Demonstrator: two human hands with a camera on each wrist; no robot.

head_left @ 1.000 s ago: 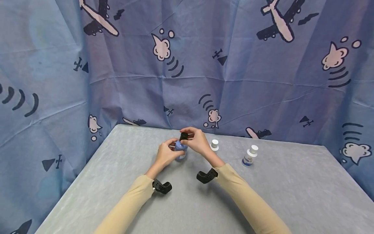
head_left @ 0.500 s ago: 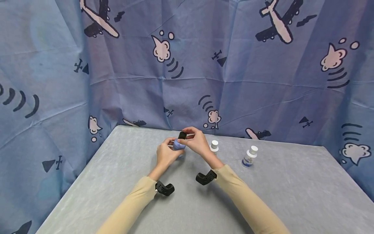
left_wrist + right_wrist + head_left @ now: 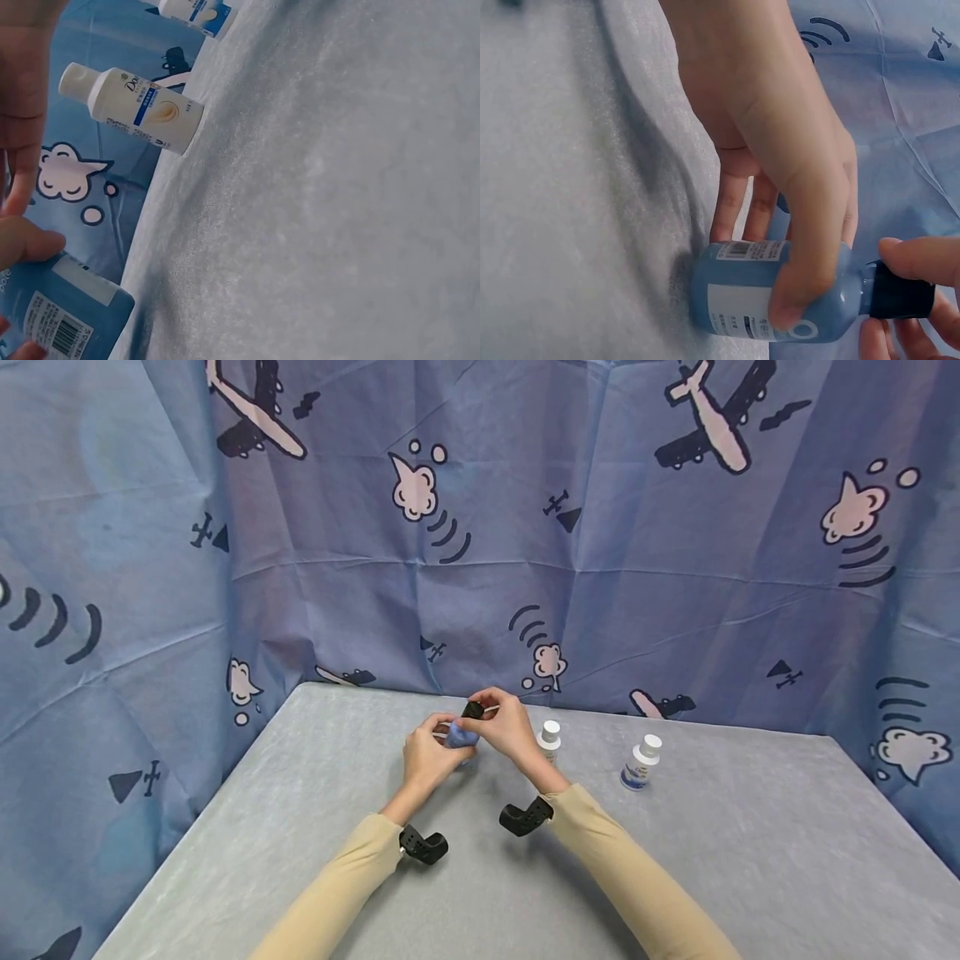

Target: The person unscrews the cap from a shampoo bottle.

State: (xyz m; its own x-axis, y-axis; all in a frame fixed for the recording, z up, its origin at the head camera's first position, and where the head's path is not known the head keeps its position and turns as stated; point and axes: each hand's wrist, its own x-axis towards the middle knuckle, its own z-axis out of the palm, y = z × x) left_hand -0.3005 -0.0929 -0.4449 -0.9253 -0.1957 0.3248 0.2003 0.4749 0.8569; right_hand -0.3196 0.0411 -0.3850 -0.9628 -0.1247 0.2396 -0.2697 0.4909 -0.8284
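A blue bottle (image 3: 847, 296) with a white label and a black cap (image 3: 900, 291) is between my two hands in the head view. My left hand (image 3: 430, 758) grips its body, thumb across the front and fingers round the far side. With thumb and fingertips, my right hand (image 3: 510, 724) pinches the black cap at the neck. In the right wrist view the bottle's base is right at the table surface. The left wrist view shows its lower part with a barcode label (image 3: 58, 326).
Right of my hands stands a white bottle (image 3: 550, 735) with a white cap, partly behind the right wrist. Another white bottle (image 3: 636, 766) is farther right on the grey table (image 3: 720, 835). A blue curtain (image 3: 480, 527) with airplane prints hangs behind.
Both hands stay on the blue bottle. The bottle and cap shift and tilt slightly, and the left hand now covers more of the bottle's body in the head view.
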